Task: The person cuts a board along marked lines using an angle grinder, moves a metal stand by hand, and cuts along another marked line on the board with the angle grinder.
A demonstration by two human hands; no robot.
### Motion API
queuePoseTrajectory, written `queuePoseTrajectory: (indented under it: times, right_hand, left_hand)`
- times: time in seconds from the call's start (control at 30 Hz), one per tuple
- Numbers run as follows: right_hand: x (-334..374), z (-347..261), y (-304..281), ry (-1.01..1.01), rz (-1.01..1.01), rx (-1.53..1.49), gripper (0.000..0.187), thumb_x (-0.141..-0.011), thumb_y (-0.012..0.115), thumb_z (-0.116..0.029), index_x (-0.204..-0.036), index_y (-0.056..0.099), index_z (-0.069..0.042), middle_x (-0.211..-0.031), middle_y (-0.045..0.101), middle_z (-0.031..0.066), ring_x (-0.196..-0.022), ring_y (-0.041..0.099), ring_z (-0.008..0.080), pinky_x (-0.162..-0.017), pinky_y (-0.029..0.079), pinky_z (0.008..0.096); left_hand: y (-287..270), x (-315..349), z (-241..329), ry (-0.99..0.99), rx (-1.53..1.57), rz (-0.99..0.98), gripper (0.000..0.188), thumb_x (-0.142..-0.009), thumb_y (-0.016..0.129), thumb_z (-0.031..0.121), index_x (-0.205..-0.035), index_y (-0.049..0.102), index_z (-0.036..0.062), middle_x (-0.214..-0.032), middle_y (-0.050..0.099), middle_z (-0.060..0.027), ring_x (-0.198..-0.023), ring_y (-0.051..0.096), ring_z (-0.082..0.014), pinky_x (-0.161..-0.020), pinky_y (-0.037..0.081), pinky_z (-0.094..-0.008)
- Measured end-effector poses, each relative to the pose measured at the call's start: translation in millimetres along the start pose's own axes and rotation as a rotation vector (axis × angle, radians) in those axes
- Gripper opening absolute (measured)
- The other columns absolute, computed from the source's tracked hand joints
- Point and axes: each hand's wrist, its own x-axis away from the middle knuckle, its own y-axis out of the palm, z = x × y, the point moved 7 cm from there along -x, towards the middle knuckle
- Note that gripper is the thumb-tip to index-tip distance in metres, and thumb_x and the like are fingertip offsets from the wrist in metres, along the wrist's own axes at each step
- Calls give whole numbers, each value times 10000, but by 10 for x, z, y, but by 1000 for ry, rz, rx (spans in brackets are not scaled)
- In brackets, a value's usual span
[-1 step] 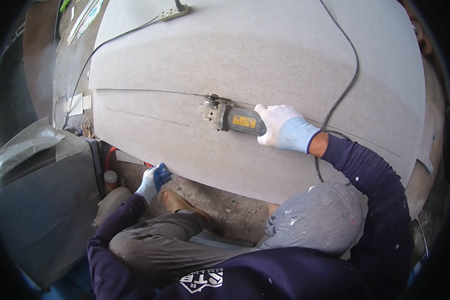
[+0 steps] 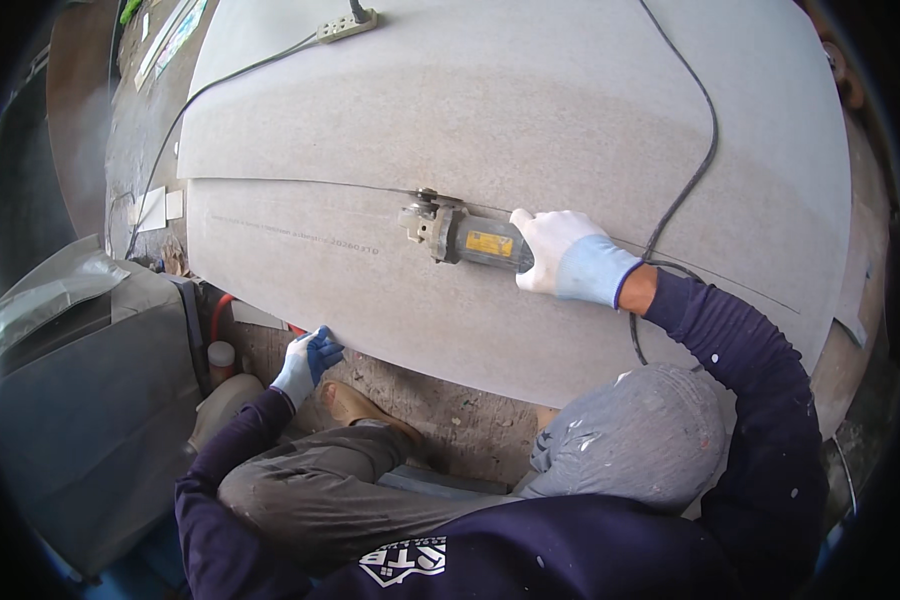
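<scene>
My right hand (image 2: 570, 255), in a white and light-blue glove, is wrapped round the rear body of a grey angle grinder (image 2: 485, 242) with a yellow label. The grinder lies low over a large pale board (image 2: 450, 330), and its disc (image 2: 428, 195) sits at a dark cut line. That cut runs left from the disc to the board's edge; a thin line continues on the right. My left hand (image 2: 307, 362), gloved with a blue palm, is beside the board's near edge. Its fingers are loosely bent and apart, the fingertips close to or touching that edge.
A power strip (image 2: 347, 25) rests on the far part of the board. A dark cable (image 2: 712, 150) loops across its right side. Grey sheeting (image 2: 90, 350) stands at the left near a small lidded container (image 2: 221, 360). My foot (image 2: 365, 408) is below the near edge.
</scene>
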Motion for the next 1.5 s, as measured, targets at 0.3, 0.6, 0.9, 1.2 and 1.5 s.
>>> queuePoseTrajectory:
  times: [0.3, 0.6, 0.9, 1.2, 1.5]
  right_hand:
    - [21, -53, -138, 47, -43, 26, 558, -780, 752, -250, -1208, 572, 59, -888, 723, 276, -884, 735, 424, -798, 587, 486]
    - [-3, -79, -198, 85, -98, 43, 558, -792, 747, -254, -1232, 569, 41, -920, 730, 260, -903, 735, 423, -815, 592, 488]
    - [122, 65, -251, -42, 59, -93, 544, -783, 778, -297, -1187, 609, 26, -1031, 721, 271, -959, 715, 440, -811, 579, 514]
    - [54, 92, -140, -31, 14, -76, 517, -757, 774, -252, -1142, 605, 48, -973, 736, 259, -920, 727, 439, -800, 591, 514]
    - [-22, 194, -112, 74, -106, 1, 555, -799, 766, -299, -1206, 584, 32, -989, 728, 249, -934, 740, 410, -815, 605, 479]
  left_hand:
    - [8, 21, 127, 0, 28, -49, 208, -1044, 671, 235, -1069, 640, 31, -924, 618, -91, -865, 686, -287, -828, 612, -463]
    - [-85, 10, 168, -1, 8, -65, 148, -1057, 615, 198, -1090, 652, 58, -968, 630, -81, -906, 684, -271, -858, 585, -440]
    - [173, -355, 59, -53, 59, -301, 275, -1087, 347, 216, -851, 487, 195, -724, 384, 44, -662, 429, -156, -607, 377, -332]
    - [-30, -331, 154, 47, -148, -374, 227, -1093, 353, 190, -1079, 571, 131, -877, 522, 2, -856, 572, -197, -759, 501, -333]
    - [-216, -470, 144, 106, -101, -177, 253, -1083, 597, 232, -1224, 611, 22, -1023, 612, -104, -1081, 674, -339, -897, 579, -464]
